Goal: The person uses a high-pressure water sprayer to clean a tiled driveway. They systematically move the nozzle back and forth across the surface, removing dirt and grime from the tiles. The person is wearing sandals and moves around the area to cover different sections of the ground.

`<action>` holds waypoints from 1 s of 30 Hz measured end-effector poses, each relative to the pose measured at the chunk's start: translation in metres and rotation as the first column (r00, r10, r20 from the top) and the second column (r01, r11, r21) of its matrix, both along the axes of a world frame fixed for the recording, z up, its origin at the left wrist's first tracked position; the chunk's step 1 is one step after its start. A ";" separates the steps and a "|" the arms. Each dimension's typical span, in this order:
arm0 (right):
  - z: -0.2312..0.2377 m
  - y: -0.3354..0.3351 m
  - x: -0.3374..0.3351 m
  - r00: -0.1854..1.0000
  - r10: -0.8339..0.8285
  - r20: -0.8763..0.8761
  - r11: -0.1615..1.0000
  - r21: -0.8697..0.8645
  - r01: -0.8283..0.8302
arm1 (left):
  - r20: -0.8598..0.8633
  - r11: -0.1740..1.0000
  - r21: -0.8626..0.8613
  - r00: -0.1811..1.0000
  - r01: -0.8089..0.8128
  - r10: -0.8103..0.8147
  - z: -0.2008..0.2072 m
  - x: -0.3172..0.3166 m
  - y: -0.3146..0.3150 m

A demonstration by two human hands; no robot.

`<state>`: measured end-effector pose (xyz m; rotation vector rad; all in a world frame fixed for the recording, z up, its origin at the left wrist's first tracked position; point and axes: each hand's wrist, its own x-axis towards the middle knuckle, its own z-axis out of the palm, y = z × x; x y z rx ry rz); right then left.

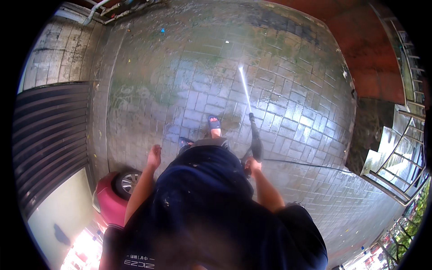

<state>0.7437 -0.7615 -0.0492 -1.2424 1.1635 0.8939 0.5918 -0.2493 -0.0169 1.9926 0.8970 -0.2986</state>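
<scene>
Pressure-washer wand [254, 135], a dark lance, sits in the right hand [250, 165] and points forward and down at the wet paving [288, 108], with a thin white jet [244, 87] running from its tip to a bright splash point further out on the bricks. The right hand is closed around the wand's grip end, just in front of the person's dark clothing, with the forearm coming up from the lower edge and the elbow bent out to the side. A thin hose [306, 164] runs off from near that hand toward the right, low over the ground. The left hand [154, 156] holds nothing; it hangs out to the side with the fingers loosely spread and the arm nearly straight. The likeliest trouble, to my eye, is footing: the bricks are soaked and patched with green growth, and the one foot in view wears an open blue sandal [214, 122] (not much grip on a slick surface), so a slip while the jet is running could swing the wand. That foot also stands close beside the line of the lance, so a dip of the tip could bring the jet onto bare toes. One-handed control adds to it, since kickback has only a single wrist to resist it. The hose could snag or trip a step to the right, and spray or grit could be thrown back toward the red car [114, 198] at lower left.
</scene>
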 end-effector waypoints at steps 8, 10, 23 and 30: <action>0.000 -0.014 0.003 0.998 0.060 0.017 0.998 -0.003 -0.060 | 0.000 0.998 0.023 0.998 0.060 -0.060 -0.005 -0.001 -0.012; 0.001 -0.016 0.003 0.999 0.050 0.016 0.999 0.004 -0.050 | -0.003 0.998 0.032 0.998 0.061 -0.060 -0.006 -0.002 -0.013; -0.001 -0.036 -0.021 0.982 0.122 -0.147 0.987 0.118 -0.105 | -0.030 0.999 0.014 0.999 0.037 -0.036 0.004 0.003 -0.022; 0.004 -0.044 -0.019 0.994 0.071 -0.083 0.997 0.032 -0.068 | -0.041 1.000 -0.007 0.999 0.023 -0.023 0.007 -0.003 -0.032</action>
